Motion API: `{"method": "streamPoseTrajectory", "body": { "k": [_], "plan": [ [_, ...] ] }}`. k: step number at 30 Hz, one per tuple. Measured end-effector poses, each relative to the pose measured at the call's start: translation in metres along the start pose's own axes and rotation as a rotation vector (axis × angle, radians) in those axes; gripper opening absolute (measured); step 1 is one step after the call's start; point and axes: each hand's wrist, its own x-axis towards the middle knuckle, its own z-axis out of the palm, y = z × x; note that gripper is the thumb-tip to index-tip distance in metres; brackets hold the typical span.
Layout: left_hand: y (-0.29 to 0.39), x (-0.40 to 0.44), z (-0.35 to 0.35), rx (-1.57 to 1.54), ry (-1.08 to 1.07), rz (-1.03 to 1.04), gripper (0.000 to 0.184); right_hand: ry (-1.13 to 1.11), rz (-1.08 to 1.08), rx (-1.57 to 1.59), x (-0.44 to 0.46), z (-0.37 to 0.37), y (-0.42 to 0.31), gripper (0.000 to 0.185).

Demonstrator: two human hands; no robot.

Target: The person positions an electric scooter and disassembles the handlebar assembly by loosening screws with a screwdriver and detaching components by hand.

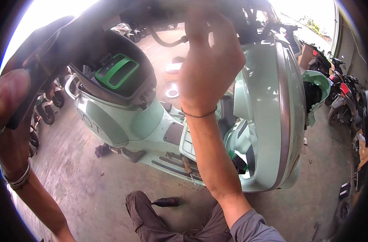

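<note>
A long dark part (51,52), blurred and very close to the camera, stretches across the upper left and top. At the left edge my left hand (14,94) is closed on its end, with the thumb pressed over it. My right hand (212,68) is raised at top centre, its fingers curled up against the dark underside; what they hold is hidden by blur. Just left of that hand hangs a dark cable or hose (164,42). Behind is a mint-green scooter (151,121), its seat compartment open around a green-handled battery (117,71).
A screwdriver (187,164) lies on the scooter's footboard. A dark power tool (166,201) rests on the floor by my knee. Green front bodywork (264,113) stands close to my right arm. Several parked scooters (343,92) line the right side.
</note>
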Motion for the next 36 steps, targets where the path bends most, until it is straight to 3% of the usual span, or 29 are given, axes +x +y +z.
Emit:
{"method": "streamPoseTrajectory", "body": {
  "k": [6,15,18,27,28,30,32,36],
  "plan": [
    [-0.003,0.003,0.018,0.017,-0.028,0.014,0.104,-0.074,-0.145,-0.178,0.008,-0.008,0.001,0.010],
    [-0.001,0.002,0.014,0.012,-0.016,0.001,0.104,-0.202,-0.007,-0.317,0.018,-0.012,-0.036,0.014],
    [0.000,-0.001,0.008,0.010,-0.005,-0.006,0.105,-0.229,0.101,-0.198,0.021,-0.012,-0.028,0.015],
    [-0.001,-0.010,-0.017,0.019,0.049,-0.029,0.105,-0.208,-0.166,-0.258,0.021,-0.006,-0.018,0.015],
    [-0.002,-0.010,-0.019,0.023,0.052,-0.025,0.105,-0.213,0.087,-0.286,0.027,-0.001,-0.040,0.015],
    [-0.001,-0.013,-0.021,0.026,0.056,-0.022,0.106,-0.216,0.338,-0.309,0.031,-0.005,-0.041,0.016],
    [-0.002,-0.014,-0.026,0.028,0.067,-0.028,0.106,-0.324,-0.200,-0.348,0.026,-0.021,-0.010,0.014],
    [-0.002,-0.016,-0.028,0.036,0.068,-0.025,0.106,-0.326,-0.116,-0.295,0.023,-0.020,-0.011,0.019]
  ]
}}
